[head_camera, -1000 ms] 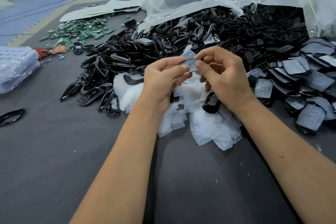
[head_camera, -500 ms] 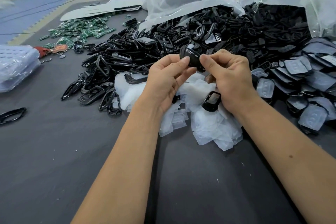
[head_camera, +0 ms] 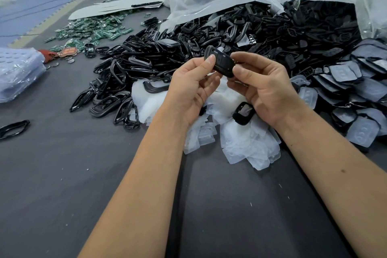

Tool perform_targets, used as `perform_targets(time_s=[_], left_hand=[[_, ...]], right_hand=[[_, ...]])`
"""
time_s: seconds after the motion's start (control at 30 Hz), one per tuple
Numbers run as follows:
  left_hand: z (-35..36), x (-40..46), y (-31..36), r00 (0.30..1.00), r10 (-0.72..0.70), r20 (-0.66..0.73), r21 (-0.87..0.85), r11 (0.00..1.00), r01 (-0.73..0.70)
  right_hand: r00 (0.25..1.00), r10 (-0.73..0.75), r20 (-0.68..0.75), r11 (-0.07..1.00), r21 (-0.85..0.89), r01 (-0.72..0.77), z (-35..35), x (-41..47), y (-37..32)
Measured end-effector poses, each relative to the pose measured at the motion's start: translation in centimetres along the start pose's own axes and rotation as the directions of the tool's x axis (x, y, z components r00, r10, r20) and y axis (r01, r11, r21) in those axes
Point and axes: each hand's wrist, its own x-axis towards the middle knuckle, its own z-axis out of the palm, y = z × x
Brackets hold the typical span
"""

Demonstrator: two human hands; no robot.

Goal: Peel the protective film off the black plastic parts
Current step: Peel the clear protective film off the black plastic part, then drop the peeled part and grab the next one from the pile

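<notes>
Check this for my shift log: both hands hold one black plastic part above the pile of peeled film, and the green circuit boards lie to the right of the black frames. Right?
Not quite. The head view shows the green circuit boards to the left of the black frames, not the right. The rest holds: left hand and right hand hold one black plastic part above the pile of peeled film.

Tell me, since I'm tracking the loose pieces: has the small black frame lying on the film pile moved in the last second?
No. The black frame lies on the same spot of the film pile, under the right hand.
</notes>
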Motion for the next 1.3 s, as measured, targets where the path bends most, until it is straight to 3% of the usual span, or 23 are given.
perform_targets(time_s=[0.4, 0.6, 0.9, 1.03, 1.3], left_hand=[[0.2, 0.1, -0.5, 1.000, 0.030, -0.004, -0.077, 0.997, -0.030], [0.1, 0.4, -0.7, 0.999, 0.038, -0.014, -0.020, 0.999, -0.038], [-0.1, 0.6, -0.6, 0.998, 0.054, 0.023, -0.045, 0.998, -0.053], [-0.2, 0.8, -0.6, 0.997, 0.070, -0.027, -0.025, 0.997, -0.070], [0.3, 0.5, -0.8, 0.996, 0.080, -0.036, 0.015, 0.997, -0.080]], right_hand=[[1.000, -0.014, -0.004, 0.999, 0.038, 0.015, 0.0, 0.2, 0.0], [1.000, 0.028, 0.012, 0.997, 0.070, -0.029, 0.0, 0.1, 0.0], [1.000, 0.003, -0.002, 1.000, 0.013, -0.003, 0.3, 0.0, -0.1], [1.000, -0.015, -0.013, 1.000, -0.016, 0.014, 0.4, 0.1, 0.2], [0.997, 0.013, 0.079, 0.997, -0.082, -0.007, -0.9, 0.2, -1.4]])
